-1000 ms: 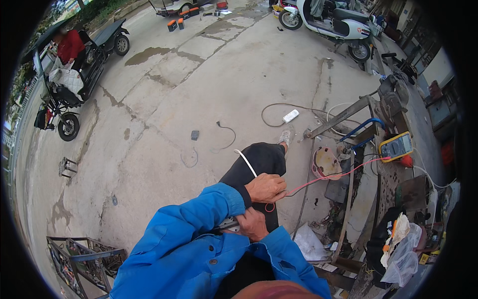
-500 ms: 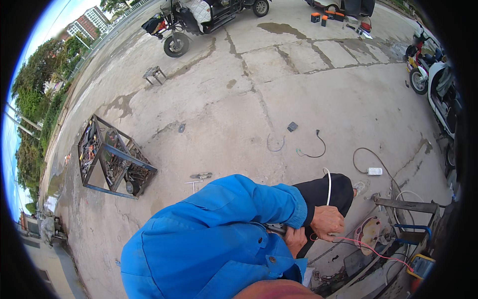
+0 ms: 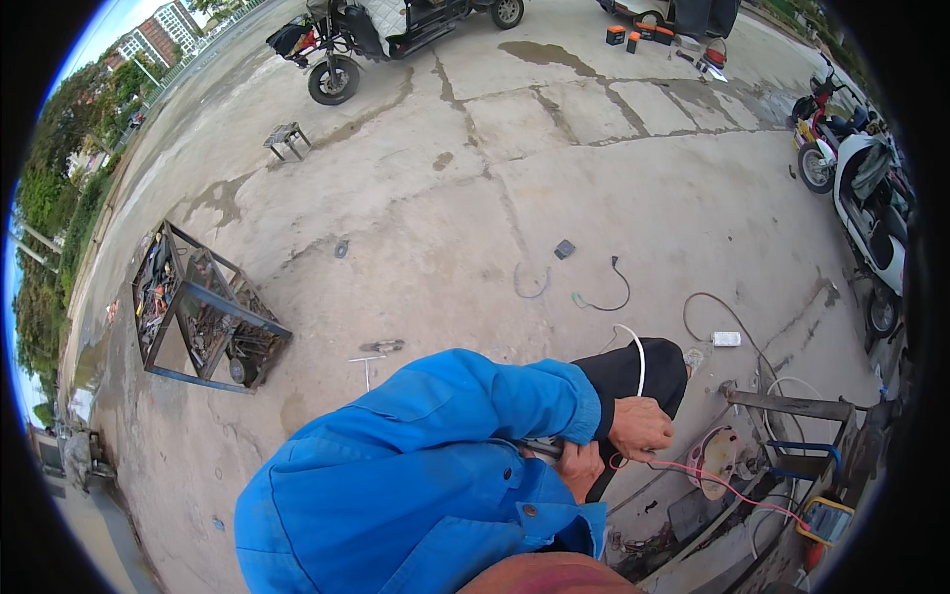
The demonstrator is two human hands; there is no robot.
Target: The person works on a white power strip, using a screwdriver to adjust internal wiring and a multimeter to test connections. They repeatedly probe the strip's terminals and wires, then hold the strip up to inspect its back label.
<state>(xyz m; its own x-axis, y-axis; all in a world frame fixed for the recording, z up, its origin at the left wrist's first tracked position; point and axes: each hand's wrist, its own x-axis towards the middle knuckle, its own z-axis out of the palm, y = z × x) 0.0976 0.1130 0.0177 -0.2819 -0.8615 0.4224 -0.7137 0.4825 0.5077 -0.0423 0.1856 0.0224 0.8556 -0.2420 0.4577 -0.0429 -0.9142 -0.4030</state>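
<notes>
My left hand (image 3: 640, 427), at the end of a blue sleeve with a dark cuff, is closed above my dark trouser leg. A white cable (image 3: 641, 371) arches up out of its fist. Below the fingers a red wire (image 3: 708, 471) and a dark one run right to a yellow-framed meter (image 3: 826, 520). My right hand (image 3: 580, 467) is just left of and below it, fingers curled against a grey-black rod-like piece (image 3: 540, 448). The sleeve and jacket partly hide that piece, and what its fingertips grip cannot be made out.
A metal frame (image 3: 792, 404) and a round pinkish-cream part (image 3: 712, 460) are at the right. A tool rack (image 3: 213, 312) full of parts stands left. On the concrete lie a T-handle tool (image 3: 367, 362), a short cable (image 3: 614, 297) and a white box (image 3: 726, 339). Scooters (image 3: 871, 188) stand far right.
The whole view has shifted, so the surroundings sit a little further left. Both hands keep nearly the same place over the leg, and the white cable now arches more to the left.
</notes>
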